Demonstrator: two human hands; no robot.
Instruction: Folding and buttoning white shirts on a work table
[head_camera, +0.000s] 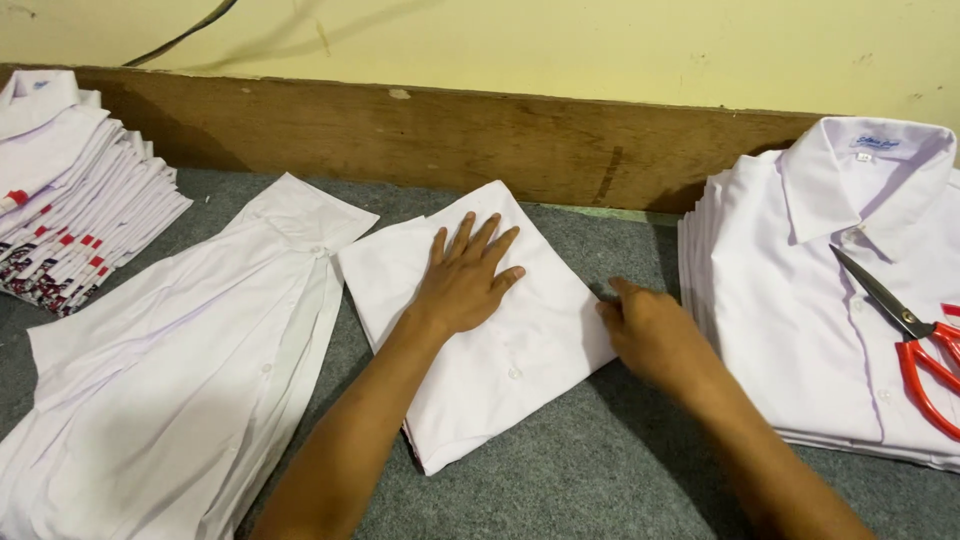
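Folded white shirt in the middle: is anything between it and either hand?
Nothing visible. The left hand lies flat on the folded white shirt, and the right hand touches its right edge. The red-handled scissors lie apart on the right shirt stack.

I am working at a surface covered in grey felt-like cloth (600, 470), coarse and a little speckled, which fills the lower part of my view. Along its far edge runs a wide brown wooden board (420, 135), standing upright, scuffed and stained, with a pale chip near its top edge and a darker streak further right. Above the board rises a pale yellow wall (560, 45), its paint marked and smudged in places. A dark cable (185, 35) crosses the wall's upper left corner at a slant. The light is soft and even, casting only faint shadows under the board.
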